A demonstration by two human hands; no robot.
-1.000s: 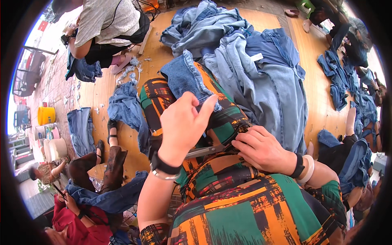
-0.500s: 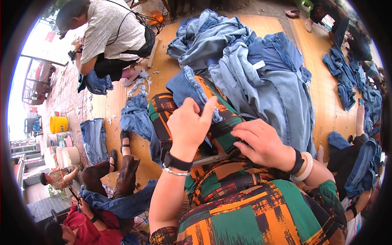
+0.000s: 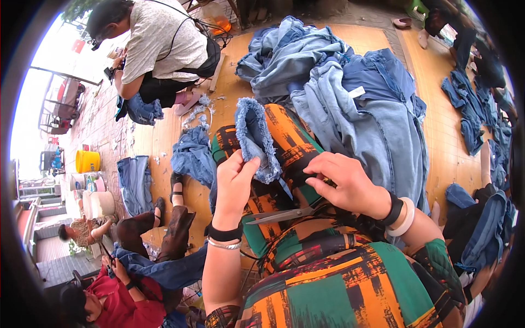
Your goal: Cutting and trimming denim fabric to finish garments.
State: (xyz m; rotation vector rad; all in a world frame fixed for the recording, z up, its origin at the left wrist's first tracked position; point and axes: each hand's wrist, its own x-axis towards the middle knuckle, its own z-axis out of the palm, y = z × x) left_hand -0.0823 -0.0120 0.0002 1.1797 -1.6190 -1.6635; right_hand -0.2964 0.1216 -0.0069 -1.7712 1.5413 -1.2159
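My left hand (image 3: 235, 175) pinches the near end of a blue denim hem (image 3: 252, 136), thumb on top. Its ring-shaped opening with a fluffy frayed edge stands up above my knees. To the right, my right hand (image 3: 350, 183) has its fingers curled and the thumb tip apart from the forefinger. Steel scissors (image 3: 281, 216) run leftward from beneath this hand, over my lap, their blades nearly closed. The handles are hidden by the hand, which seems to keep them in its lower fingers. Patterned orange, green and black cloth (image 3: 290, 123) covers my legs.
A heap of light blue jeans (image 3: 355, 120) lies ahead and right on wooden boards (image 3: 229, 71). More denim (image 3: 192, 153) and thread scraps lie left. One person (image 3: 164, 44) crouches far left; another in red (image 3: 128, 295) sits near left. Others work at the right.
My left hand has turned and taken the hem's near end, lifting it so the frayed opening shows. My right fingers have curled more. The view has shifted slightly.
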